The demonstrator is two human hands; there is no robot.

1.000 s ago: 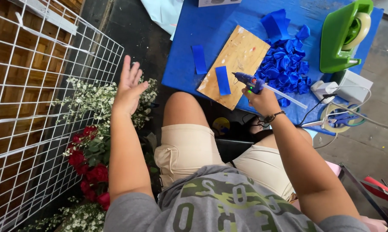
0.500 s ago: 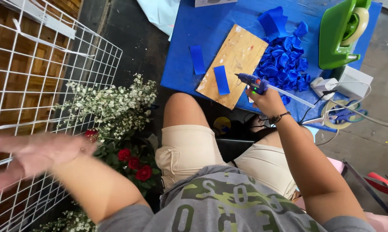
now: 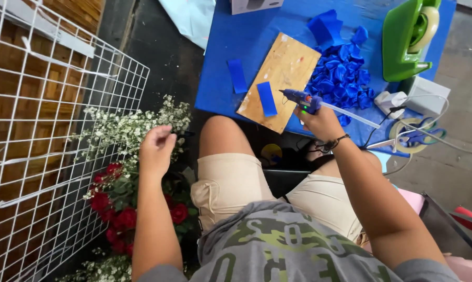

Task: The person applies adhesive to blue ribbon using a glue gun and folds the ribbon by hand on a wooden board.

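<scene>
quick count: 2 flat blue strips, one on the wooden board (image 3: 285, 78) & one just beside it on the blue table (image 3: 231, 42). 1 glue gun (image 3: 301, 97), 1 green tape dispenser (image 3: 408, 36), 1 pair of scissors (image 3: 419, 137), 1 white wire grid (image 3: 37, 146). Folded blue pieces (image 3: 340, 75) in a heap, too many to count. Red roses (image 3: 116, 209) approx 8, some hidden. 2 hands visible.

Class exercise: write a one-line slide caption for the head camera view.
Seated crafter's right hand holds a glue gun over a wooden board while the left hand touches white flowers.
</scene>
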